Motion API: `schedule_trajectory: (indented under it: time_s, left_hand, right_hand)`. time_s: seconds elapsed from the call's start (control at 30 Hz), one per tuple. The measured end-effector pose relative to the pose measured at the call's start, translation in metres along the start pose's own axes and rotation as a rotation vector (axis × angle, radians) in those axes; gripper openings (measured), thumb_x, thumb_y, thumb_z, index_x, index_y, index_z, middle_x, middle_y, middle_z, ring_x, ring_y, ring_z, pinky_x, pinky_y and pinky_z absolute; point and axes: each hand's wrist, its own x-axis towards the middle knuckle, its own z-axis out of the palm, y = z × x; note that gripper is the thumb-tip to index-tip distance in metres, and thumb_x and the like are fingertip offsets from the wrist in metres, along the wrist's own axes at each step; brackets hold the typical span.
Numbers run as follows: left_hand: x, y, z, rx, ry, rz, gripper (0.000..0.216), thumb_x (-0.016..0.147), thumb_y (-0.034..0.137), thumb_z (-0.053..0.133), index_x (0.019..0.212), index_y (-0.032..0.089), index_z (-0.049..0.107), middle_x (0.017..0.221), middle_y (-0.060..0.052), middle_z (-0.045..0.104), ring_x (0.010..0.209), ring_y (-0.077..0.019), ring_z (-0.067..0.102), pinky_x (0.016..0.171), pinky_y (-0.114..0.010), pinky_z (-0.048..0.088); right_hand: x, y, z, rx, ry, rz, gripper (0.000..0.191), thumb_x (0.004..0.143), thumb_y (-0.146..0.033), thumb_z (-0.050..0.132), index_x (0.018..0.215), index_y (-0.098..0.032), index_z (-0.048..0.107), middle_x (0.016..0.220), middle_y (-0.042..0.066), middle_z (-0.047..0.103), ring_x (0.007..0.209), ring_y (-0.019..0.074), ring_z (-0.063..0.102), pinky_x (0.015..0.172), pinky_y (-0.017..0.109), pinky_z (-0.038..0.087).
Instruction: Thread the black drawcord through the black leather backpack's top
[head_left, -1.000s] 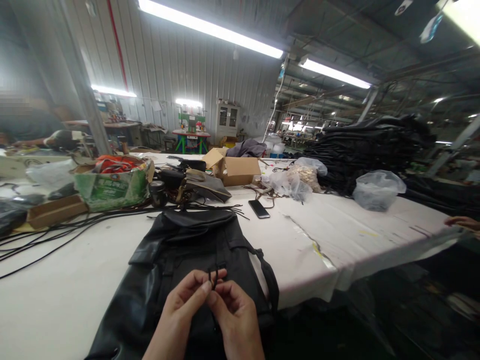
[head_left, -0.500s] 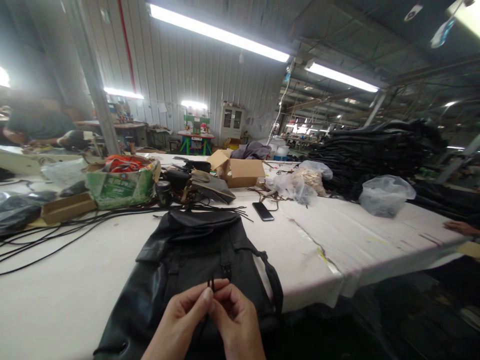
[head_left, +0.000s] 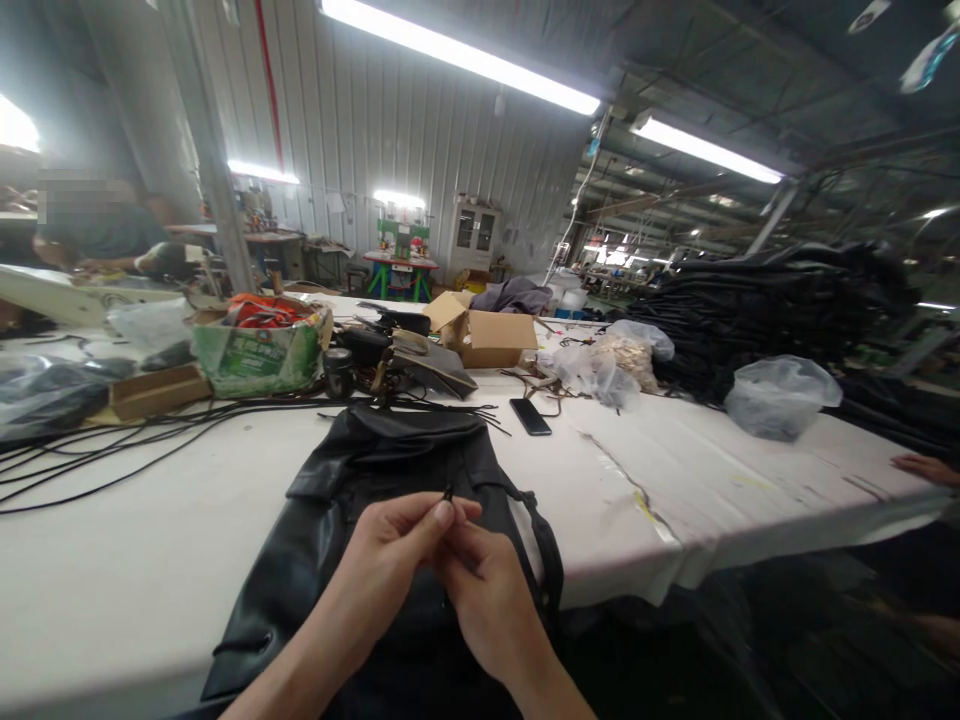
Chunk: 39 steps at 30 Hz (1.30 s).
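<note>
White cloth covers the worktop (head_left: 150, 570), where the black bag (head_left: 409, 440) lies before you, with the phone (head_left: 530, 416) just beyond its upper right side. Your left hand (head_left: 394, 540) and right hand (head_left: 491, 572) meet above the bag, fingertips together, pinching a thin black cord (head_left: 448, 493). A moment ago two strands stood up from your fingers; now only a short dark tip shows, and your hands have moved farther up over the bag, with more forearm in view.

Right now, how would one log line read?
Left hand: pinching black strip; Right hand: against left, grip unclear; Black bag: beneath both hands; Phone: on white table
</note>
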Motion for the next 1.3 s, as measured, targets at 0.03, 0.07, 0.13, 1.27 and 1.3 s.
schedule_trajectory:
  time_s: [0.03,0.07,0.13,1.27,1.3]
  left_hand:
    - [0.004,0.012,0.003,0.008,-0.031,0.033,0.046,0.095,0.060,0.076,0.109,0.018,0.090,0.096,-0.009,0.084,0.094,-0.0282,0.077,0.086,-0.032,0.060]
    - [0.008,0.023,0.007,0.013,-0.057,0.066,0.044,0.096,0.058,0.076,0.108,0.018,0.090,0.096,-0.009,0.084,0.097,-0.0292,0.077,0.088,-0.032,0.060]
    - [0.016,0.045,0.013,0.012,-0.093,0.115,0.040,0.095,0.055,0.076,0.104,0.018,0.091,0.100,-0.009,0.085,0.105,-0.0308,0.078,0.093,-0.033,0.060]
    - [0.022,0.133,0.001,0.329,-0.432,0.208,0.028,0.104,0.039,0.066,0.097,0.013,0.076,0.079,0.001,0.059,0.074,-0.0126,0.048,0.066,-0.025,0.038]
    - [0.021,0.127,-0.004,0.351,-0.436,0.191,0.030,0.104,0.041,0.065,0.107,0.014,0.077,0.083,0.001,0.062,0.075,-0.0135,0.051,0.067,-0.025,0.041]
  right_hand:
    - [0.004,-0.006,-0.003,-0.002,0.005,-0.018,0.039,0.107,-0.052,0.068,0.107,-0.020,0.089,0.088,0.004,0.077,0.088,0.0235,0.069,0.081,0.032,0.056]
    - [0.007,-0.012,-0.007,-0.003,0.015,-0.032,0.040,0.107,-0.054,0.068,0.109,-0.020,0.089,0.089,0.004,0.077,0.088,0.0237,0.069,0.081,0.032,0.055]
    - [0.013,-0.024,-0.013,-0.017,0.030,-0.055,0.043,0.105,-0.058,0.070,0.116,-0.021,0.088,0.092,0.004,0.077,0.090,0.0243,0.069,0.081,0.032,0.054]
    - [0.025,-0.075,-0.036,0.080,-0.020,-0.194,0.036,0.108,-0.054,0.071,0.111,-0.022,0.088,0.105,0.007,0.083,0.102,0.0252,0.075,0.097,0.034,0.059]
    - [0.026,-0.073,-0.033,0.057,-0.043,-0.168,0.040,0.108,-0.057,0.070,0.109,-0.021,0.088,0.105,0.007,0.083,0.102,0.0253,0.075,0.097,0.034,0.059]
